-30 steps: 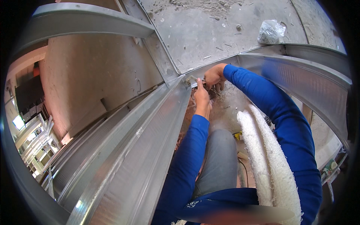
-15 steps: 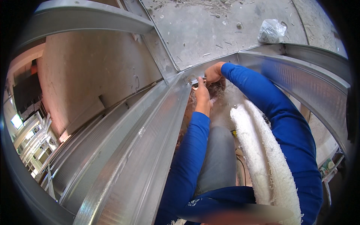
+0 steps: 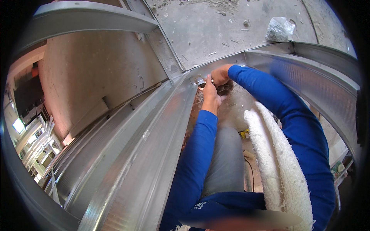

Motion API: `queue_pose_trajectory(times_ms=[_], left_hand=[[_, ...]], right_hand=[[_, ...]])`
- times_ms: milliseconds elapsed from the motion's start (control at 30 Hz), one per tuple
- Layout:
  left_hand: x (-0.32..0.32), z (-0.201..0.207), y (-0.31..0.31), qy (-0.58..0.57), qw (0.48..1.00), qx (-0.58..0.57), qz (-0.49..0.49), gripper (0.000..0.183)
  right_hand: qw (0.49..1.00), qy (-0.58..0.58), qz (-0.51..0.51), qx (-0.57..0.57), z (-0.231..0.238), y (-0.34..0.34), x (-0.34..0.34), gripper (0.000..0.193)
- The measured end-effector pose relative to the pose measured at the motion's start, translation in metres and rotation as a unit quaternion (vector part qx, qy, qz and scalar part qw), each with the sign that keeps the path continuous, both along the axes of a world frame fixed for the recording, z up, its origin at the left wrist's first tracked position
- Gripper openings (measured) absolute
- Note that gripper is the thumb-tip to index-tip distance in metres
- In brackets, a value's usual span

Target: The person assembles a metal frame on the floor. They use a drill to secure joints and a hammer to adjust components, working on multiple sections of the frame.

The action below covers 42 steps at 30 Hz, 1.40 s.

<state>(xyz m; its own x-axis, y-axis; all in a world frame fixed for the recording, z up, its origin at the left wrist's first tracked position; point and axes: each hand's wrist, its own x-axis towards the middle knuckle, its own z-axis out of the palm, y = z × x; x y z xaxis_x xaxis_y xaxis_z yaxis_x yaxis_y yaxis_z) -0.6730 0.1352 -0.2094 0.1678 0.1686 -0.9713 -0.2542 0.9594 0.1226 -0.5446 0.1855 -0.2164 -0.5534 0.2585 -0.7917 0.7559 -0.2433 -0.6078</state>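
Note:
At the corner where two metal channels meet, my left hand (image 3: pixel 210 95) is closed, thumb up, by a small shiny metal piece (image 3: pixel 201 82) with a curved edge. That piece sits against the upright side of the bottom channel (image 3: pixel 225 63). My right hand (image 3: pixel 222 76) reaches round from the right and is closed just beside the left thumb, with its fingers curled down. What the right fingers hold is hidden. A tall metal stud (image 3: pixel 154 154) rises close to the left of my left hand and forearm.
A white towel (image 3: pixel 279 165) hangs between my arms. Another metal stud (image 3: pixel 308 73) runs along the right. Beyond the bottom channel, a clear plastic bag (image 3: pixel 279 30) of small grey pieces lies on the dusty floor. Something yellow (image 3: pixel 244 134) is beside my knee.
Both hands stay at the same corner, with the left shifted very slightly. The towel has swung a little to the right, showing more of the yellow thing.

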Motion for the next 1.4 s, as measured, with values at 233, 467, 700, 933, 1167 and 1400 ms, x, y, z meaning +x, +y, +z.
queue_pose_trajectory(times_ms=[233,467,700,933,1167,1400], left_hand=[[0.001,0.012,0.008,0.044,0.998,0.010,-0.048,0.075],[-0.001,0.016,0.017,0.037,0.999,0.001,0.001,0.078],[-0.012,0.010,0.018,0.029,0.993,-0.036,-0.105,0.074],[-0.061,0.009,-0.039,0.144,0.959,0.042,-0.241,0.050],[-0.110,0.012,-0.091,0.128,0.952,0.090,-0.264,0.024],[-0.124,0.008,-0.127,0.103,0.933,0.118,-0.325,0.022]], right_hand=[[0.994,-0.018,-0.068,-0.080,-0.013,0.005,0.001,0.043],[0.958,0.020,-0.028,-0.286,-0.006,0.041,-0.005,0.035],[0.996,0.016,-0.034,-0.086,-0.019,0.011,-0.010,0.039],[0.999,-0.035,-0.042,-0.003,-0.048,-0.010,-0.018,0.048],[0.986,-0.025,-0.123,-0.108,-0.020,-0.011,-0.012,0.034],[0.953,-0.018,-0.245,-0.178,-0.012,-0.013,-0.015,0.038]])
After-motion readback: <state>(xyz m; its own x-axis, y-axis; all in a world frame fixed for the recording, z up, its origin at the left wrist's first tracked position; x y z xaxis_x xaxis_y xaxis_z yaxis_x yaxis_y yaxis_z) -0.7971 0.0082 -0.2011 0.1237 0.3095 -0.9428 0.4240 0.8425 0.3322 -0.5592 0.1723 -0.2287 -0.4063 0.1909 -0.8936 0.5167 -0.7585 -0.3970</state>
